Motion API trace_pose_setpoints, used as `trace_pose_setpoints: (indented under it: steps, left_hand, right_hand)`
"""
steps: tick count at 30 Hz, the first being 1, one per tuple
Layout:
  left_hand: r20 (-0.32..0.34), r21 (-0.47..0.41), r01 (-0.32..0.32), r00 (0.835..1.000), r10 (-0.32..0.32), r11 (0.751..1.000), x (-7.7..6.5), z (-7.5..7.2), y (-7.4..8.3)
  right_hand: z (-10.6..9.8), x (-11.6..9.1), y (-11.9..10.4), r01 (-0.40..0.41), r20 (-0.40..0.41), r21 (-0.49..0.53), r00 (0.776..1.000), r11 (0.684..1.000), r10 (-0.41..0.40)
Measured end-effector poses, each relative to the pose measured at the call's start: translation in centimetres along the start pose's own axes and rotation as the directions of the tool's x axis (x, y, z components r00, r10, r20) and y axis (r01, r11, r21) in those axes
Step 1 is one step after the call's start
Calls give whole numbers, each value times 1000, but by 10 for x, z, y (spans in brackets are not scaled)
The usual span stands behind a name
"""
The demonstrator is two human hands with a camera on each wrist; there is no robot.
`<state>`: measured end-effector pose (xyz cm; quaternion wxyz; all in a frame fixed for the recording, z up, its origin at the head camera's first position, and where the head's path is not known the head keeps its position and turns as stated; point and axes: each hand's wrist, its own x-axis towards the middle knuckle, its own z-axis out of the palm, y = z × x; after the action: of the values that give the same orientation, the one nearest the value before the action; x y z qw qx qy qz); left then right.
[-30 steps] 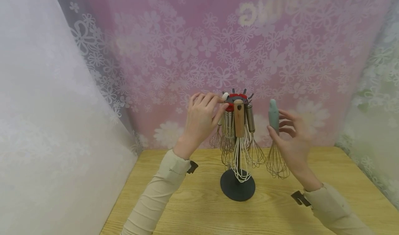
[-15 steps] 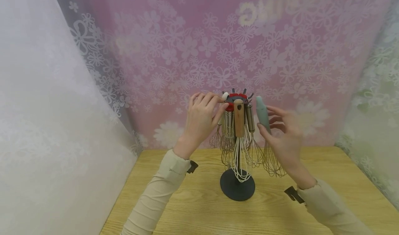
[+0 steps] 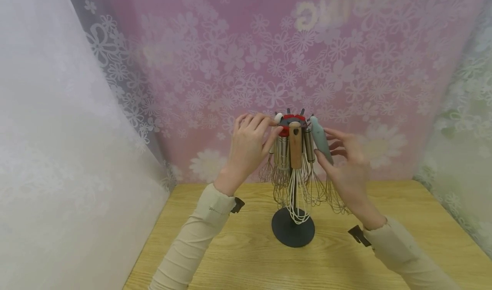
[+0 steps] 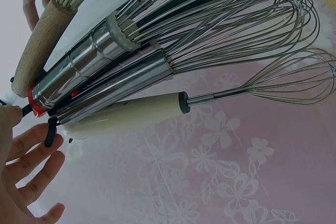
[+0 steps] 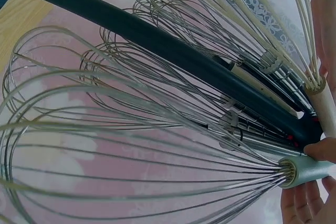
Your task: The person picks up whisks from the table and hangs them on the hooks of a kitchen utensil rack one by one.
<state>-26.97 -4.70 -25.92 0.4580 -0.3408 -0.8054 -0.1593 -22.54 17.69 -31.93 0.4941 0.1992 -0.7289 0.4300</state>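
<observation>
My right hand pinches a whisk with a pale green handle. That whisk leans left, its handle top at the right side of the dark whisk stand; whether it is on a hook cannot be told. In the right wrist view its wire loops spread out below the handle. My left hand pinches the stand's top at a dark hook with thumb and forefinger, the other fingers spread. Around the stand hang a wooden-handled whisk, several steel-handled whisks and a cream-handled one.
The stand's round base rests on a wood-grain table. A pink flowered curtain hangs behind the table, and a white sheet borders its left side. Several dark hooks stick up at the stand's back.
My right hand has moved left with the green-handled whisk, bringing its handle to the stand's top and tilting it. My left hand has stayed at the stand.
</observation>
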Motion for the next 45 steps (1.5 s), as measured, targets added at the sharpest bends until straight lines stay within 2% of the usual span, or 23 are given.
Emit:
trace_pose_setpoints:
  steps: [5,12,19,28,41,45]
  left_hand:
    - [-3,-7,4,1000,-4,1000,0,0,0]
    - [-1,-5,3,1000,-3,1000,0,1,1]
    - [-3,-3,0,1000,0,1000,0,1,1]
    - [-1,-2,3,1000,-3,1000,0,1,0]
    - [-8,12,-13,1000,13,1000,0,3,1]
    - [-16,-2,-8,1000,8,1000,0,3,1]
  right_hand:
    - [2,1,-1,34,-26,-41,999,999,-35]
    - [1,1,-3,29,-9,-92,1000,995,-30]
    - [3,1,-5,61,-23,-136,998,989,-64]
    - [5,-2,-4,80,27,-204,997,976,-77]
    - [15,-9,-1,26,43,-62,999,998,-23]
    - [17,-10,0,-17,68,-10,998,1000,18]
